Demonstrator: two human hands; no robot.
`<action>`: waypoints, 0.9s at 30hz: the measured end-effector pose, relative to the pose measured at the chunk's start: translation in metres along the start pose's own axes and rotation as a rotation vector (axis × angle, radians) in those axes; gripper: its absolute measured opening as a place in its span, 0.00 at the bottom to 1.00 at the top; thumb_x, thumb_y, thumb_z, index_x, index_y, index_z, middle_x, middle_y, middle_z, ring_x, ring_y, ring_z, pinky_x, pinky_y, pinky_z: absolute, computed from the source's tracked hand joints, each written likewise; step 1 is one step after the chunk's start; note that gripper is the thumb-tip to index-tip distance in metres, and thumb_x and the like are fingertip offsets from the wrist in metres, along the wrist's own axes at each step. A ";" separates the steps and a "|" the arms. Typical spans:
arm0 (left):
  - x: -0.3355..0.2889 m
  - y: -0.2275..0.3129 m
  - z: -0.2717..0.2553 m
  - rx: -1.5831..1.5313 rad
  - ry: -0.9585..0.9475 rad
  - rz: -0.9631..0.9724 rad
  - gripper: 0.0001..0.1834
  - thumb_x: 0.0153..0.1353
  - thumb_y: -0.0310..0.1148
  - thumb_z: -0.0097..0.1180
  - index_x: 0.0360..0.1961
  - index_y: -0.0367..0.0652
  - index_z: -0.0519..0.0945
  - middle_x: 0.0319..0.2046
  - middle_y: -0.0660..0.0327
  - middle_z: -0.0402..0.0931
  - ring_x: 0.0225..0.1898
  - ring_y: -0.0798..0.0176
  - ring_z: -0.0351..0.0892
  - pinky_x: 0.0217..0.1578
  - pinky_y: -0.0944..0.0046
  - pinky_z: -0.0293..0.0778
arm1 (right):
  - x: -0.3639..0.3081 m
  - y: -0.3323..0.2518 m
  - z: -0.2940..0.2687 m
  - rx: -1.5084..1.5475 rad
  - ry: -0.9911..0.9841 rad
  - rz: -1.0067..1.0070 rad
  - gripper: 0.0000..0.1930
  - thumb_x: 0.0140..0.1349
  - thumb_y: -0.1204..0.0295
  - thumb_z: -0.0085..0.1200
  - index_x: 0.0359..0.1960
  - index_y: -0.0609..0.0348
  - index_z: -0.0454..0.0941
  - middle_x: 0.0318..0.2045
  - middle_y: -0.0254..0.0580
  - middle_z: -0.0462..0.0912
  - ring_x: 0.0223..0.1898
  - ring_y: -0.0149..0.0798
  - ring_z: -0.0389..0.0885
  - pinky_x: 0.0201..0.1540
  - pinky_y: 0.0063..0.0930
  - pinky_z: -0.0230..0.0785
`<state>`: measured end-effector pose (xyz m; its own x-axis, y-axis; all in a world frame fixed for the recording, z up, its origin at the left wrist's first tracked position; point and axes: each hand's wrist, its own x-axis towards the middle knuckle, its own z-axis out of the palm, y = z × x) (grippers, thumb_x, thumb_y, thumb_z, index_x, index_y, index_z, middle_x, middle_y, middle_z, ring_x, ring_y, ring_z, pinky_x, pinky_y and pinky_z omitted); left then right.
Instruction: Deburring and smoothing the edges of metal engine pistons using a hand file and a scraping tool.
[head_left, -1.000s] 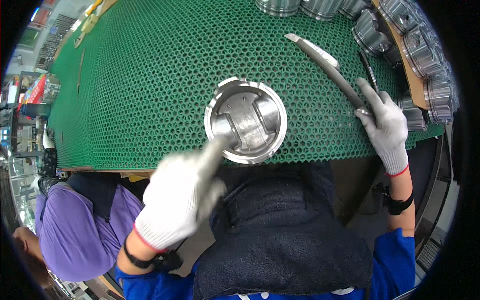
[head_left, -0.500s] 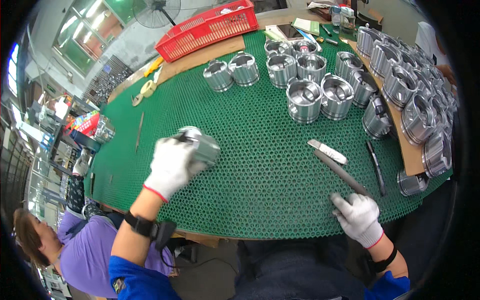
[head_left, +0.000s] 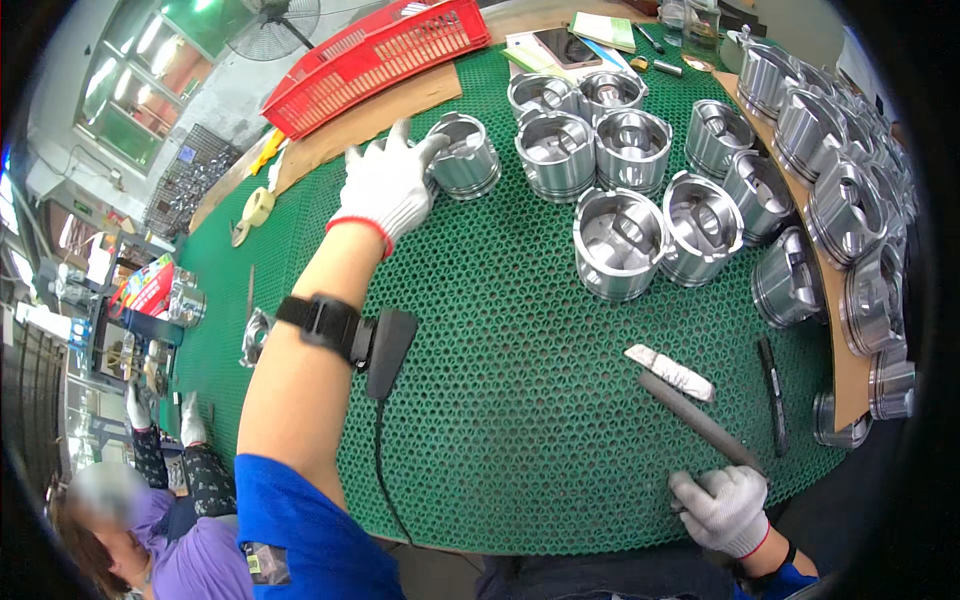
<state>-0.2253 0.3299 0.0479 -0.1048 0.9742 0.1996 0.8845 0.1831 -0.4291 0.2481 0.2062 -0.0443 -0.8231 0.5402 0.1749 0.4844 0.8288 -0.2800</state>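
Note:
My left hand (head_left: 385, 185), in a white glove with a red cuff, reaches to the far side of the green mat with its fingers spread. Its fingertips are beside a silver engine piston (head_left: 465, 158); what lies under the palm is hidden. Another piston (head_left: 254, 338) lies on the mat, partly covered by my left forearm. My gloved right hand (head_left: 725, 505) is closed near the mat's front edge, around the end of a grey file (head_left: 705, 420). The file's other end points away to the left, next to a white wrapped strip (head_left: 672, 372).
Several pistons (head_left: 620, 240) stand at the back right. More are packed behind a cardboard strip (head_left: 815, 270) on the right. A black pen-like tool (head_left: 773, 395) lies near the file. At the back are a red crate (head_left: 375, 65) and a tape roll (head_left: 258, 207). A co-worker (head_left: 185, 540) sits left.
My left hand has let go of the piston it held and moved away to the far pistons, its fingers now spread. My right hand stays by the file. The whole view has shifted.

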 end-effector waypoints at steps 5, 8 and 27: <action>0.045 -0.011 0.049 -0.224 -0.346 -0.128 0.28 0.60 0.34 0.46 0.63 0.66 0.72 0.73 0.52 0.53 0.70 0.44 0.59 0.69 0.42 0.55 | 0.004 0.001 0.001 -0.004 0.000 -0.015 0.18 0.37 0.66 0.62 0.36 0.47 0.81 0.16 0.29 0.71 0.15 0.38 0.71 0.18 0.35 0.64; 0.046 -0.006 0.049 -0.294 -0.278 -0.132 0.26 0.57 0.32 0.49 0.58 0.64 0.78 0.70 0.55 0.58 0.69 0.44 0.61 0.67 0.42 0.58 | 0.001 0.001 0.000 -0.021 0.007 -0.012 0.18 0.36 0.65 0.63 0.36 0.47 0.81 0.15 0.29 0.71 0.16 0.38 0.72 0.18 0.34 0.65; -0.196 0.071 -0.090 -0.653 -0.192 0.409 0.13 0.45 0.16 0.57 0.32 0.43 0.82 0.55 0.49 0.75 0.50 0.44 0.78 0.48 0.51 0.75 | -0.001 0.002 0.006 -0.025 0.143 -0.051 0.20 0.43 0.69 0.66 0.43 0.48 0.83 0.19 0.32 0.70 0.20 0.38 0.74 0.24 0.34 0.68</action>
<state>-0.1012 0.1398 0.0572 0.2625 0.9640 -0.0435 0.9511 -0.2508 0.1801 0.2479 0.2063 -0.0507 -0.7973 0.5113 0.3209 0.4521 0.8580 -0.2437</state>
